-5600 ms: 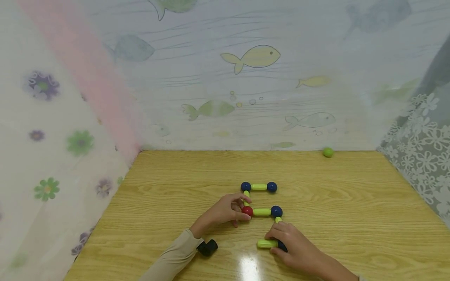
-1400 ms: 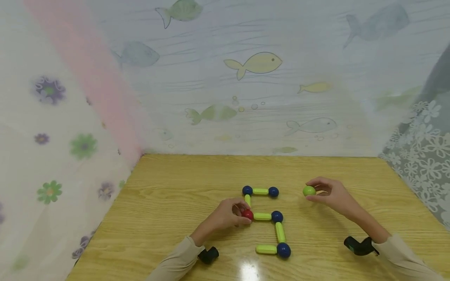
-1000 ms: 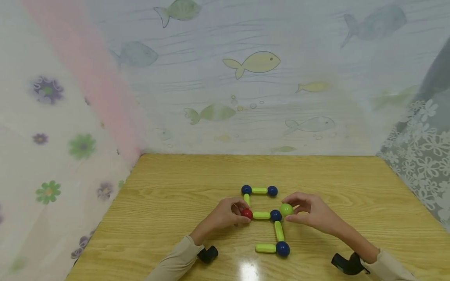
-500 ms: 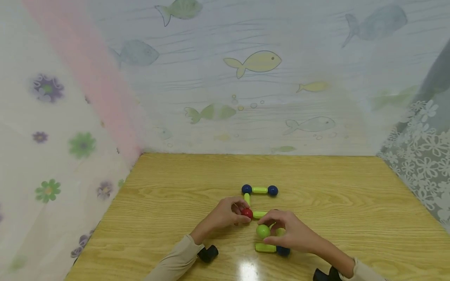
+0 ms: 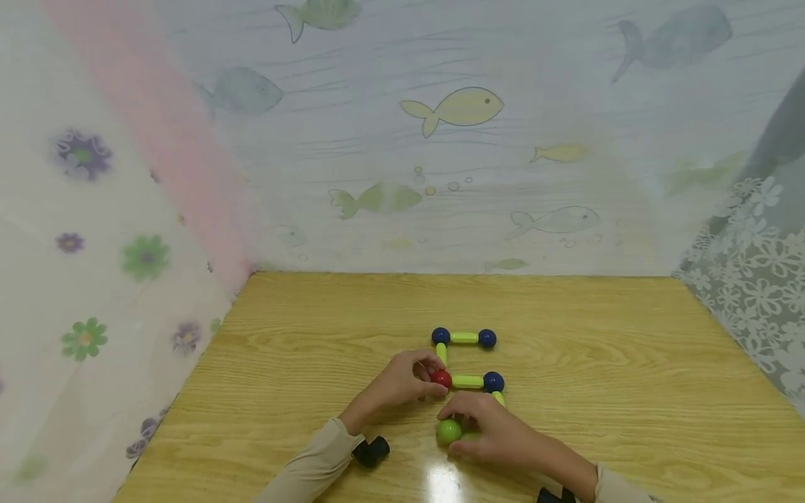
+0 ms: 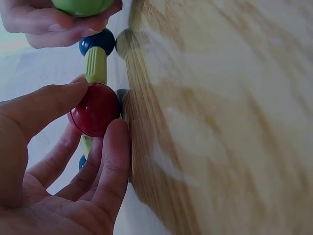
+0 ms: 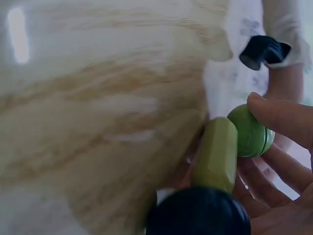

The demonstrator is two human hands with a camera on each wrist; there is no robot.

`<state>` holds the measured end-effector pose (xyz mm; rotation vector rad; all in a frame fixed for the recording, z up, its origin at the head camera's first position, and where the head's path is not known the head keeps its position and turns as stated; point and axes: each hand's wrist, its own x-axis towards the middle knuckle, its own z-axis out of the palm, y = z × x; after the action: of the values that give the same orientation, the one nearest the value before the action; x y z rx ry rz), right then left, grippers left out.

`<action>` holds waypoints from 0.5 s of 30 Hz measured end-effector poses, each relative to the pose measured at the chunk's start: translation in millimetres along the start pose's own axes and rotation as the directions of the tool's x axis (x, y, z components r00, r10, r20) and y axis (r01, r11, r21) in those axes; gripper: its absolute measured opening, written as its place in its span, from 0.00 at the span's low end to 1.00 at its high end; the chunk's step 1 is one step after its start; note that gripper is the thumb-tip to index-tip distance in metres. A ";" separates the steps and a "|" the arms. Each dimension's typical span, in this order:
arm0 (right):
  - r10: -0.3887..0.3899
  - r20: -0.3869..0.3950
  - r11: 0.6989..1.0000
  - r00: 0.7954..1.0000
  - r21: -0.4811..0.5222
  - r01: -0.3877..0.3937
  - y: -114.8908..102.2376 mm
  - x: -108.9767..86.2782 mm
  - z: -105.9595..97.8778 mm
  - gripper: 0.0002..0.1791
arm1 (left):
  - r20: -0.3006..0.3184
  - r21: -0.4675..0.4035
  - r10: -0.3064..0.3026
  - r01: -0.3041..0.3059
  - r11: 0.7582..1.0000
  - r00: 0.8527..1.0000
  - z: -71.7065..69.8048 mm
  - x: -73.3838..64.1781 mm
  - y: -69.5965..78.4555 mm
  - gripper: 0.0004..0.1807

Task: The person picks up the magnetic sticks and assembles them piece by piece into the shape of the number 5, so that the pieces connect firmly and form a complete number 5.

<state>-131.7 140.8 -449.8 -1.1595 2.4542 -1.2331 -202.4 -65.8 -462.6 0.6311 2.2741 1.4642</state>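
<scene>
Chunky yellow-green rods (image 5: 468,382) and balls form an angular S-like chain on the table. My left hand (image 5: 399,383) pinches the red ball (image 5: 442,379) at the chain's left middle corner. Between thumb and fingers, my right hand (image 5: 499,434) grips a light green ball (image 5: 448,432). In the right wrist view, the green ball meets the end of the lowest rod (image 7: 215,154), whose other end carries a dark blue ball (image 7: 198,215). That blue ball is hidden behind my right hand in the head view. Another blue ball (image 5: 493,382) joins the middle and lower rods.
At the chain's far side lie two blue balls (image 5: 487,339) with a rod between them. The wooden table (image 5: 302,314) ends at a fish-patterned curtain (image 5: 453,140). Black wrist cameras sit by each sleeve (image 5: 321,447).
My right hand left the lower blue ball, took the green ball from the table's far edge, and carried it to the lowest rod's left end. My left hand stays on the red ball.
</scene>
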 end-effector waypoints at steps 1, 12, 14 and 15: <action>-0.002 0.009 1.000 1.000 -0.028 0.002 0.2 0.1 1.4 0.17 | -0.001 0.005 0.001 -0.001 1.000 1.000 0.1 0.1 0.4 0.15; -0.058 0.034 0.968 0.998 -0.241 0.065 -3.5 -1.8 4.9 0.19 | 0.009 0.013 0.004 -0.004 1.000 1.000 -1.5 0.5 0.6 0.15; -0.059 0.047 0.968 0.997 -0.242 0.069 -4.4 -1.9 4.7 0.19 | 0.010 0.014 0.005 -0.005 1.000 1.000 -1.5 0.4 -0.2 0.15; -0.059 0.053 0.968 0.997 -0.242 0.070 -4.7 -1.9 4.7 0.19 | 0.012 0.014 0.006 -0.006 1.000 1.000 -1.4 0.3 -0.6 0.15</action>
<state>-125.6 137.6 -449.8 -1.3208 2.6090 -0.9263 -203.5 -66.9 -462.6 0.6498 2.2773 1.4453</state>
